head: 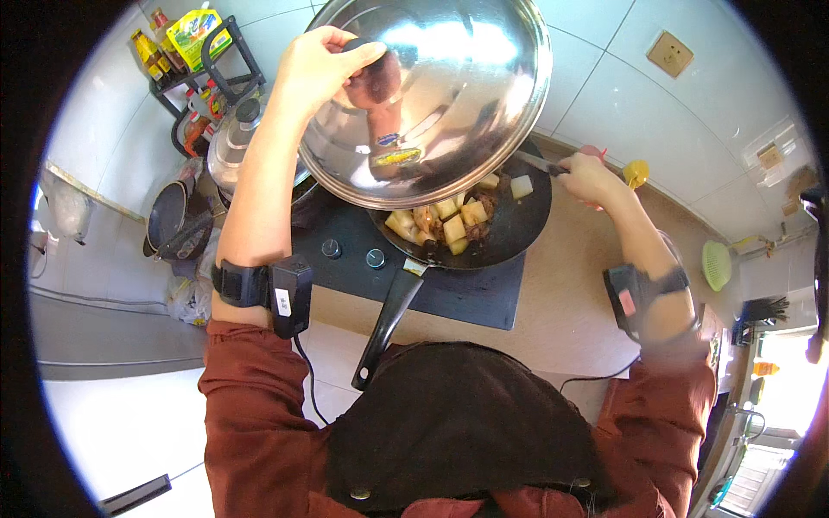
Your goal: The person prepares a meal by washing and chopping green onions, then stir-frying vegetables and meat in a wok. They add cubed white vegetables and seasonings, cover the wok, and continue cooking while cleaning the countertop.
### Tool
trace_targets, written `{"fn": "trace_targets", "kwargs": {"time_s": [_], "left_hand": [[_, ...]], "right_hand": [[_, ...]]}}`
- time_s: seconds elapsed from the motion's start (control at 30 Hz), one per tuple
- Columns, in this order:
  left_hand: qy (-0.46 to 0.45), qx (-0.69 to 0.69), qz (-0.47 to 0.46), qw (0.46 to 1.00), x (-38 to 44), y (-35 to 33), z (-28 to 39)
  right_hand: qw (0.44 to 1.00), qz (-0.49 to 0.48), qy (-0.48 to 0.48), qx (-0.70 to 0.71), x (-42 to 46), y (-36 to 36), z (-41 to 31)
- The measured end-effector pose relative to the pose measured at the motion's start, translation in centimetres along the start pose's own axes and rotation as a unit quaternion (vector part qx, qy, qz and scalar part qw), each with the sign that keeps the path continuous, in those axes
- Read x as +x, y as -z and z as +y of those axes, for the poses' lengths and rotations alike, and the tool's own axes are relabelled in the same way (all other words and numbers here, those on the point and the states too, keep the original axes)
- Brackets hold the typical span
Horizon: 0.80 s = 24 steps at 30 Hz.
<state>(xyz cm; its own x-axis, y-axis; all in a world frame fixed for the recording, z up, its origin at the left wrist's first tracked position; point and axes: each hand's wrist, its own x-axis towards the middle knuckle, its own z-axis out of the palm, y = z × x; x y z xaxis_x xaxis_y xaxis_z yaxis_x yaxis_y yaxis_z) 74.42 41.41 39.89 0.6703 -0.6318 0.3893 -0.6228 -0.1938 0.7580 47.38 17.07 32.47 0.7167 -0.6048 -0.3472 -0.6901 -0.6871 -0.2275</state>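
Note:
My left hand grips the black knob of a large shiny steel lid, raised and tilted over the back of a black wok. Pale cubed chunks, perhaps potato or radish, lie in the wok with pieces of browned meat. At the wok's right rim, my right hand holds the dark handle of a metal cooking utensil. The utensil's working end is hidden behind the lid. The wok's long black handle points towards me.
The wok stands on a black cooktop with two control knobs. A lidded steel pot stands left, beside a rack of bottles and a pan. A yellow object lies near the tiled wall, and a green strainer is farther right.

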Motion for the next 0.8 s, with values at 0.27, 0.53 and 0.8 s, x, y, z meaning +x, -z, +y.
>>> {"fn": "trace_targets", "kwargs": {"time_s": [0.27,0.53,0.8], "left_hand": [[-0.010,-0.036,-0.006,0.999,0.7,0.8,-0.7],[0.007,-0.021,0.004,1.000,0.4,1.1,0.2],[0.051,-0.023,0.026,0.998,-0.4,2.4,0.2]], "right_hand": [[0.961,0.094,0.242,-0.095,-2.3,-1.0,3.0],[0.935,0.174,0.159,-0.264,-1.2,6.9,0.3],[0.946,0.072,0.254,-0.186,6.9,2.9,-4.5]]}}
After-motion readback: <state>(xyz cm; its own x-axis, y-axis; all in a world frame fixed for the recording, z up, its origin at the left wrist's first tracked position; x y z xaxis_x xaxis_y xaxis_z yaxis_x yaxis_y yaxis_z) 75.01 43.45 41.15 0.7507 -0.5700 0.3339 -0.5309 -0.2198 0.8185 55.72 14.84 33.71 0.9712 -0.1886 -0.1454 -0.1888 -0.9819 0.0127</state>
